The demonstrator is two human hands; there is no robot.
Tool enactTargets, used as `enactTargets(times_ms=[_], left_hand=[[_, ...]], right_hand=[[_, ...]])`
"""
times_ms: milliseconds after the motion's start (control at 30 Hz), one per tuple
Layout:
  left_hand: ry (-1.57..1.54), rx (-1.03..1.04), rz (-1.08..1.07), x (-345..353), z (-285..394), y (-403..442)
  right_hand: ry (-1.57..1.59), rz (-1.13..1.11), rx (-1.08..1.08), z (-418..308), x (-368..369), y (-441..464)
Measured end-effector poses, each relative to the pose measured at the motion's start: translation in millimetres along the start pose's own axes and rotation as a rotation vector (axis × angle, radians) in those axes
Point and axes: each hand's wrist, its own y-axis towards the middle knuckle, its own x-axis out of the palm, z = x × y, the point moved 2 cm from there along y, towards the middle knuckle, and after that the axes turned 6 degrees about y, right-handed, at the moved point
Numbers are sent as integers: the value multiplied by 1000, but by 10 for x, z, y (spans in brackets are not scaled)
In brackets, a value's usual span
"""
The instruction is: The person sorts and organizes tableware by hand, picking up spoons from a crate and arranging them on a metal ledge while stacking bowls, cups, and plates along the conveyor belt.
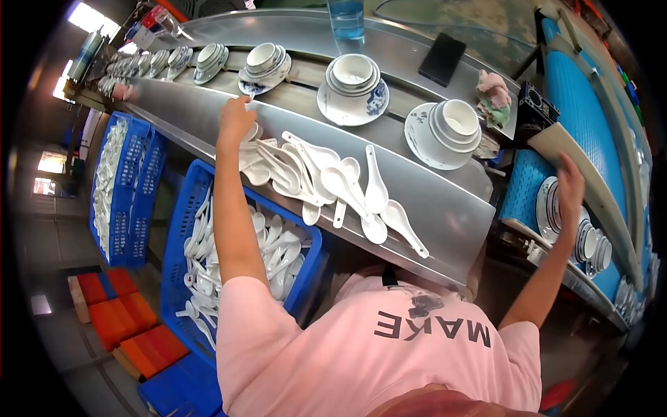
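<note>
Left hand: bent fingers [237,119] drawn close together at the near edge of a stack of dishes [265,69]; a bit of white shows by the fingertips, but whether it is gripped I cannot tell.
Right hand: open [571,182], fingers loosely extended, over a pale board [583,170] beside the blue belt [580,104]; contact with the board is unclear.
Spoons: a loose, overlapping heap of white ones [333,182] on the sloping steel ledge [445,215], spreading from beside the left hand toward the right, bowls and handles pointing various ways.
Dish line: plates with nested bowls, some blue-patterned, in a row along the channel behind the ledge; the rightmost stack [445,132] is largest in view.
Right side: more stacked dishes [549,208] on the belt, just below the right hand.
Far ledge: a dark phone [442,59], a crumpled pink and green cloth [494,97], and a container of blue liquid [346,19].
Below left: a blue crate [313,267] full of white spoons, partly hidden by the left arm; farther left, more blue crates [142,198].
Floor: orange-red boxes [128,320].
</note>
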Motion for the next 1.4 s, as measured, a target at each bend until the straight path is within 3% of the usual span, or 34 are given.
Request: enactTargets(times_ms=[33,100,133,167,267,367,433,500,567,600,667,733,900,1000,1100,1133,1167,1233,1267,1367,1400], left_hand=[[27,-44,-42,33,-80,-41],[80,-115,-118,114,-239,-43],[55,-63,-43,183,-311,-16],[-19,-45,-56,167,-232,42],[-218,5,-40,54,180,95],[-694,-81,-169,452,302,283],[-957,-191,-358,257,551,144],[-897,-186,-327,63,548,28],[-579,102,-87,257,111,80],[-382,92,-113,208,-48,45],[55,1,28,-17,-89,-181],[103,-114,-3,113,-301,-243],[26,8,30,284,-389,-201],[-17,9,32,272,-340,-172],[-127,-133,59,655,-931,96],[-66,-227,13,498,-776,51],[-128,-236,66,338,-574,-34],[-291,-132,171,218,-343,-41],[-419,-96,114,281,-255,10],[-522,111,-74,132,601,-70],[-726,148,-35,165,885,-172]], right_hand=[[-194,15,-36,298,-204,-13],[-167,-132,117,656,-352,-121],[-157,-187,197,805,-417,-180],[-362,-93,11,786,-343,-201],[-267,-228,90,764,-326,-133],[-213,-296,93,718,-299,-49],[-212,-244,94,774,-319,-56],[11,-254,253,488,-301,-154],[215,-224,392,411,-245,-262],[277,-227,345,288,-171,-302],[426,-219,302,272,-21,-344],[461,-272,263,138,171,-272],[630,-420,406,-380,792,-165],[520,-379,295,-402,937,-123],[228,-208,17,-278,567,-209],[149,-115,42,-292,324,-272],[213,96,-91,-115,175,-309],[18,181,-93,119,-297,-401],[-47,163,-140,283,-475,-389],[-192,-75,73,709,-640,-370],[-202,-123,163,675,-620,-375]])
